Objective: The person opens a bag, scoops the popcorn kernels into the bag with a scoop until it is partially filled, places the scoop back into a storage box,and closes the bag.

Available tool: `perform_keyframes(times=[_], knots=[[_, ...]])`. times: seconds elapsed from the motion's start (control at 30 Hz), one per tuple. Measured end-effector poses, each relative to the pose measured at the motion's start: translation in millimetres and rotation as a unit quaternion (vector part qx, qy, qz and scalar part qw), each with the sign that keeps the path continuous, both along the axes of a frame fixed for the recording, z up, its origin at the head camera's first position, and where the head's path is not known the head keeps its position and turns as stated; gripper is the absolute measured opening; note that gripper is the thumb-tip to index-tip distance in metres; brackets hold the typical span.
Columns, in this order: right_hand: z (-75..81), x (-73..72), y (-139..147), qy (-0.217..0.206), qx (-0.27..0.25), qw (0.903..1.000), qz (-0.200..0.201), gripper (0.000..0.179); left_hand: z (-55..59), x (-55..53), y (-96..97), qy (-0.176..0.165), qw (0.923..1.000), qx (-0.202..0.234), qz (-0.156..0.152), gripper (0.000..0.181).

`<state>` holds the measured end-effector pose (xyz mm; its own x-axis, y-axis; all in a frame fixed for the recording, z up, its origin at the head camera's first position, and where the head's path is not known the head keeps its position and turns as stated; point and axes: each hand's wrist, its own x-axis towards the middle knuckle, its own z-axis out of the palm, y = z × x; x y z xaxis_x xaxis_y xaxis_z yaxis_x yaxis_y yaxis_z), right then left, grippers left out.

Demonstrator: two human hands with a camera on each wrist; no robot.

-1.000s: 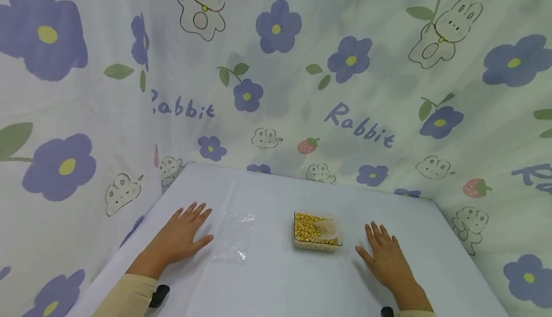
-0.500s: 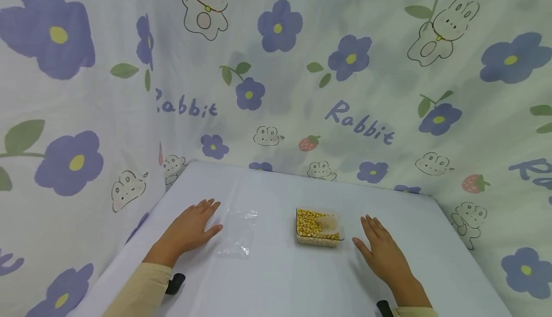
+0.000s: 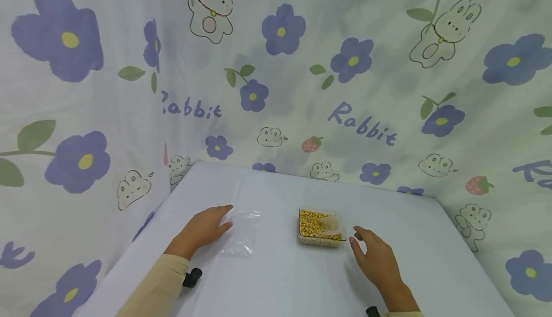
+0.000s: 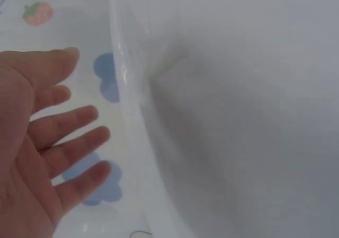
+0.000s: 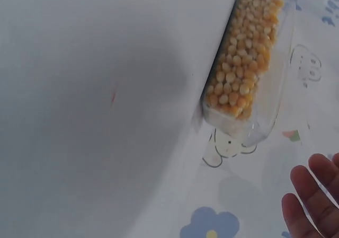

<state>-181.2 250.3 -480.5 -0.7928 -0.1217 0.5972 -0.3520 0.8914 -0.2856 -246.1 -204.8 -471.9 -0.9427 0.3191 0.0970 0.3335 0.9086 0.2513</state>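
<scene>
The container of corn kernels sits just right of the tabletop's middle, long axis roughly parallel to the far edge. Nearer to it is the right hand; from there, the container lies leftward. The clear bag, nearer the left edge, adjoins the left hand; I cannot confirm contact. Both hands are released, grasping nothing. Only the left wrist view exposes that hand's bare palm.

1. Left hand: fingers parted, relaxed, pointing to two o'clock in the head view, thumb apart
2. Right hand: fingers slightly bent, aimed at eleven o'clock, thumb apart
3. Left forearm enters from seven o'clock, right forearm from five
</scene>
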Motion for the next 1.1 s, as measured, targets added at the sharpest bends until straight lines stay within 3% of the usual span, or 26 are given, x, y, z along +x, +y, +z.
perform_keyframes(times=[0.2, 0.4, 0.57, 0.77, 0.9, 1.1], knots=[[-5.4, -2.5, -11, -0.029, -0.003, 0.9995, 0.012, 0.026, -4.1, -11.4, 10.4, -0.081, 0.9958, 0.023, 0.035, 0.058], [-3.7, -5.5, -23, -0.084, -0.052, 0.9940, 0.047, 0.020, -11.5, -24.9, 16.0, -0.102, 0.9929, 0.047, 0.039, 0.054], [-2.2, -11.4, -32, -0.145, -0.112, 0.9801, 0.075, 0.018, -11.3, -34.7, 20.1, -0.125, 0.9897, 0.062, 0.030, 0.055], [-4.3, -10.9, -41, -0.220, -0.158, 0.9557, 0.116, 0.012, -19.0, -42.5, 28.8, -0.128, 0.9904, 0.051, 0.007, 0.057], [-5.7, -11.4, -51, -0.254, -0.157, 0.9413, 0.158, 0.017, -24.6, -43.6, 31.4, -0.122, 0.9907, 0.058, 0.017, 0.056], [-3.0, -18.2, -74, -0.269, -0.170, 0.9226, 0.218, 0.020, -10.9, -40.8, 26.2, -0.070, 0.9947, 0.075, 0.002, 0.037]])
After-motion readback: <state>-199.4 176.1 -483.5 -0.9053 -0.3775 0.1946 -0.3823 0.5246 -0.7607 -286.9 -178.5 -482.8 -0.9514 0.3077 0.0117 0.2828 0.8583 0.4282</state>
